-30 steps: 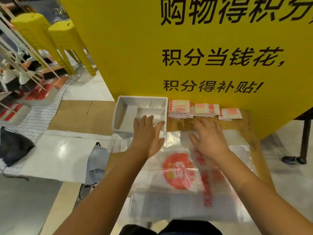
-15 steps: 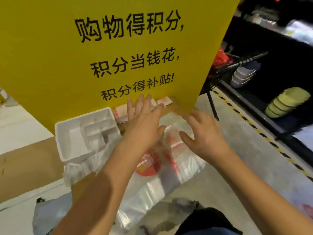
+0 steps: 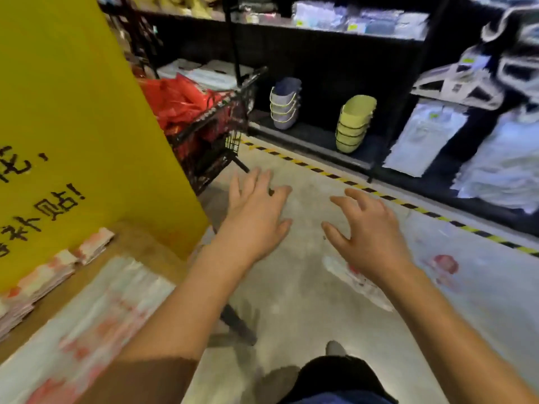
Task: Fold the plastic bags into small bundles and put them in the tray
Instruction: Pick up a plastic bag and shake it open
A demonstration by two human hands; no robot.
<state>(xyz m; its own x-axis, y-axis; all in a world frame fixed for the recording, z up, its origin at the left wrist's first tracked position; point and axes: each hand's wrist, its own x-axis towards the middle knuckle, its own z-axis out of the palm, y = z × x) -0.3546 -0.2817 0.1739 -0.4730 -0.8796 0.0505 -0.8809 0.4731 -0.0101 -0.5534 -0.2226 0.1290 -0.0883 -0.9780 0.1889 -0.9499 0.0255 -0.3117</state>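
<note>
At center frame, above the floor (image 3: 306,182), the left hand (image 3: 256,220) and right hand (image 3: 370,234) spread in a wide, empty grip, while the flat plastic bag (image 3: 87,316) lies on the worktop (image 3: 140,246) at eight o'clock, where, unheld, it may slide off.

Two hands show at centre frame: the left hand (image 3: 256,217) and the right hand (image 3: 367,231). One yellow sign (image 3: 73,112) fills the upper left. Along its foot, at the left edge, stand what look like three stacks of folded bags (image 3: 49,272); blur hides the number in each. One flat plastic bag (image 3: 87,316) lies on the worktop (image 3: 140,252), lower left. Two loose bags lie on the floor at right, the nearer floor bag (image 3: 358,284) and the farther floor bag (image 3: 443,266). One wire cart (image 3: 210,132) is upper centre. Two bowl stacks sit on the low shelf: one blue-grey stack (image 3: 284,107) and one yellow-green stack (image 3: 354,123).
</note>
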